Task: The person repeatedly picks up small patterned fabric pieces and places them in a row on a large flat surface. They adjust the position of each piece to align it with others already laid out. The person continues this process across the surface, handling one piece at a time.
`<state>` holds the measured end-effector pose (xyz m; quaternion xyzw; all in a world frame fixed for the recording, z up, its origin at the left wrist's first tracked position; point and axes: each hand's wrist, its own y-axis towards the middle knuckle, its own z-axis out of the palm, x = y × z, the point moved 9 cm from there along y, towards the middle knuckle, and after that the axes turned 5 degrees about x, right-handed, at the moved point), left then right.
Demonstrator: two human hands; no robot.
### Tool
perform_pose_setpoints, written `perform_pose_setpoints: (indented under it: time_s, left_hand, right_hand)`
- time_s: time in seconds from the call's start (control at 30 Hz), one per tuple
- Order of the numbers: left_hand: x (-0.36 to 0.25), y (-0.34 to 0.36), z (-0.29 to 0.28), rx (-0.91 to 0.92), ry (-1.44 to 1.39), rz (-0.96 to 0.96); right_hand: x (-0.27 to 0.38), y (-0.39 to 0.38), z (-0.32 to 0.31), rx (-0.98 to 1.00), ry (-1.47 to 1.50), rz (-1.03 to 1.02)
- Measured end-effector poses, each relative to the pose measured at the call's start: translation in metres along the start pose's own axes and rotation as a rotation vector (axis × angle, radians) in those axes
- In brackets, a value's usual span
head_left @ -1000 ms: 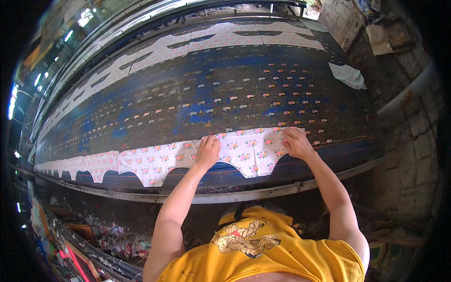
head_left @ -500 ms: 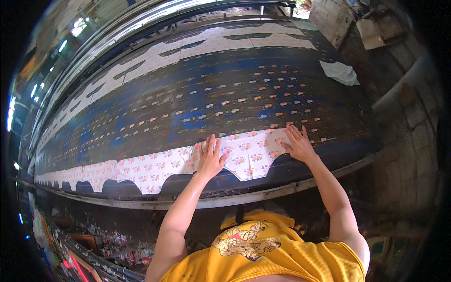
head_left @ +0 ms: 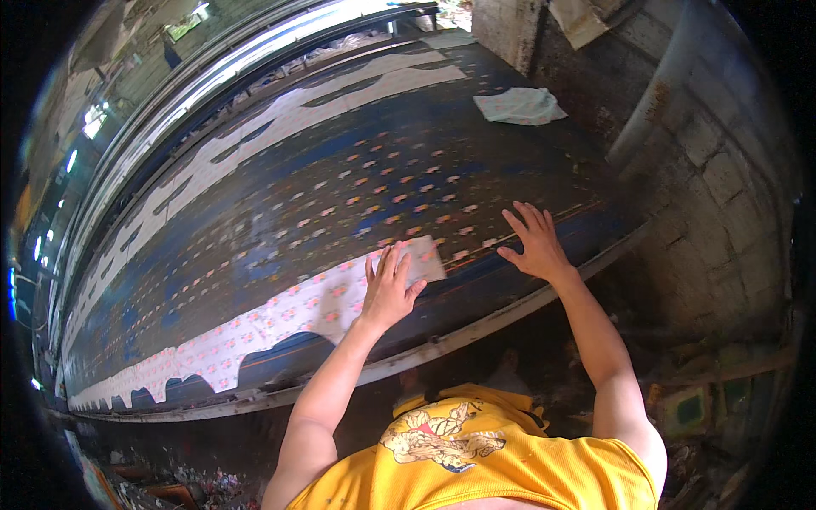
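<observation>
A long dark blue printing table (head_left: 280,212) runs from the lower left to the upper right, dotted with small printed marks. A white floral-printed cloth strip (head_left: 255,323) with a scalloped edge lies along its near side. My left hand (head_left: 388,285) presses flat, fingers spread, on the right end of this strip. My right hand (head_left: 532,244) lies flat and open on the bare blue surface to the right of the strip's end, touching no cloth. A second white strip (head_left: 280,119) lies along the table's far side.
A crumpled pale cloth (head_left: 518,105) lies on the table's far right end. A grey block wall (head_left: 705,170) stands close on the right. A metal rail (head_left: 425,348) edges the table's near side, with clutter on the floor (head_left: 170,489) below.
The view has shifted toward the table's right end. Both hands slid right along the strip; my right hand has left the cloth and now rests on bare table past its end.
</observation>
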<state>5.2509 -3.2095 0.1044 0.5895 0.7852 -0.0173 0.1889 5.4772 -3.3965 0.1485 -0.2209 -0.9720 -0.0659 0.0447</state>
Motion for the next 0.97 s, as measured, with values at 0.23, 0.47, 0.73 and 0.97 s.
perform_pose_setpoints:
  time_s: [0.23, 0.47, 0.73, 0.97]
  left_hand:
    - [-0.140, 0.085, 0.033, 0.023, -0.031, -0.048]
    - [-0.217, 0.136, 0.068, 0.023, 0.010, -0.117]
    - [-0.249, 0.222, 0.093, -0.106, 0.071, -0.281]
    - [-0.299, 0.315, 0.147, -0.121, 0.025, -0.371]
  right_hand:
    - [-0.137, -0.055, -0.028, 0.062, 0.022, -0.010]
    - [-0.219, -0.038, -0.044, 0.114, 0.035, -0.187]
    - [-0.319, 0.023, -0.064, 0.115, -0.032, -0.363]
    - [-0.436, 0.066, -0.061, 0.260, -0.108, -0.427]
